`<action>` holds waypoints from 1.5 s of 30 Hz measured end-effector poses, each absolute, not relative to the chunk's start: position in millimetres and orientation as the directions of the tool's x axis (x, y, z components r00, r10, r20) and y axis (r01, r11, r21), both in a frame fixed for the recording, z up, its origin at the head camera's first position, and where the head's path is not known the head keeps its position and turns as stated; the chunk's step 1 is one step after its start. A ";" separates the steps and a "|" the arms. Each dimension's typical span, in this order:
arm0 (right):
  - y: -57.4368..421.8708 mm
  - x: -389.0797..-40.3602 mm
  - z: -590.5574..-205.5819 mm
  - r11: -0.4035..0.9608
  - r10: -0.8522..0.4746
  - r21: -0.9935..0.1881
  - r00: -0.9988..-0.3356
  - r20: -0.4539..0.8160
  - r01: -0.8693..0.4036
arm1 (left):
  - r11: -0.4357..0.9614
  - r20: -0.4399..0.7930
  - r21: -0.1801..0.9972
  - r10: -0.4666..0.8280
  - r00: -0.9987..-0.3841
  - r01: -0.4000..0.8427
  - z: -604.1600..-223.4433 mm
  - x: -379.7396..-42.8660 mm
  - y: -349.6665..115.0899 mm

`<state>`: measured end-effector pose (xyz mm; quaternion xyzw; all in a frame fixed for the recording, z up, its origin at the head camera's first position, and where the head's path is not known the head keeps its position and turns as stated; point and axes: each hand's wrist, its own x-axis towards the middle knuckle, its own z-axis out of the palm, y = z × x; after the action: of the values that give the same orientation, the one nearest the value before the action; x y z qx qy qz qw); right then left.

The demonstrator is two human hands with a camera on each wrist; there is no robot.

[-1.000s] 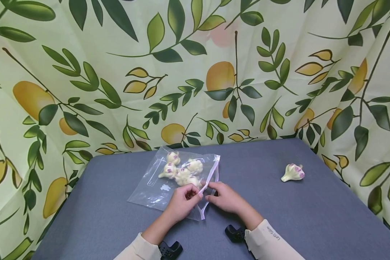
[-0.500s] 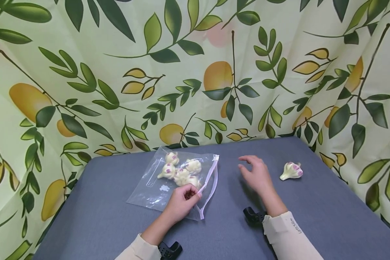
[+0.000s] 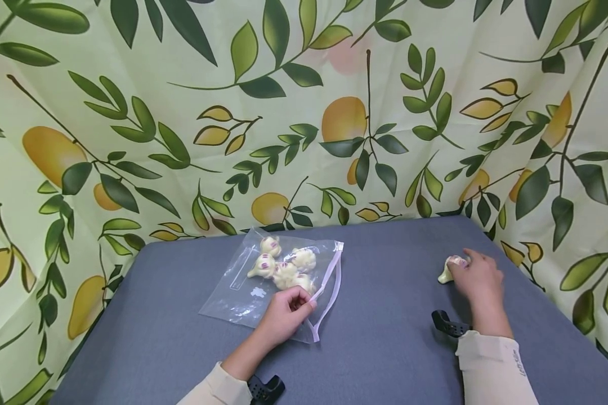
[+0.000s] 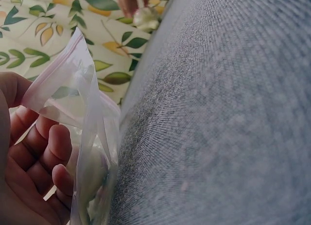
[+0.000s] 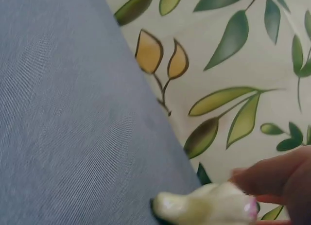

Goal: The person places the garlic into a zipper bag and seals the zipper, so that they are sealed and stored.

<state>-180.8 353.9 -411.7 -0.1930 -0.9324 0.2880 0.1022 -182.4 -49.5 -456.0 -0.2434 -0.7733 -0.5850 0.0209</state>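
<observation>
**Zip-top bag in left hand; right hand on lone garlic bulb**

Beyond the fingers of both hands hangs a backdrop printed with fruit and leaves; beneath them spreads a table covered in blue-gray cloth. The clear bag lies there, mostly past and to the left of the left fingertips. Its 2 zip edges part just to the right of those fingertips.

The left thumb and forefinger pinch the near zip edge. The left wrist view adds what the head view hides: the remaining fingers, loosely curled below the pinch.

Only the head view counts 5 garlic bulbs inside the bag, just beyond the left knuckles.

The right thumb and fingers pinch the lone bulb, well apart from the bag. From the head they partly cover it; the right wrist view bares its pale stem end, pointing away from the fingers, and a small purple patch beside them.
</observation>
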 end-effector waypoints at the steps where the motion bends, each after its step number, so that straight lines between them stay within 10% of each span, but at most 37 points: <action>1: 355.8 -181.0 -414.2 0.770 0.389 -0.566 -0.920 0.052 0.294 | 0.202 0.315 0.894 0.352 -0.881 0.400 -456.7 -182.6 -49.6; 14: 316.8 -193.6 -417.5 0.768 0.022 -0.639 -0.999 -0.023 0.032 | 0.202 0.312 0.893 0.366 -0.877 0.402 -421.6 -164.6 -48.1; 45: 282.8 -193.8 -415.4 0.625 -0.298 -0.774 -0.947 -0.118 -0.100 | 0.202 0.320 0.891 0.360 -0.876 0.408 -422.7 -163.4 -47.6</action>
<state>-193.8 282.8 -415.4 0.1115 -0.8936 0.4184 -0.1183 -163.4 -47.6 -422.7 -0.2477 -0.7748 -0.5813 0.0204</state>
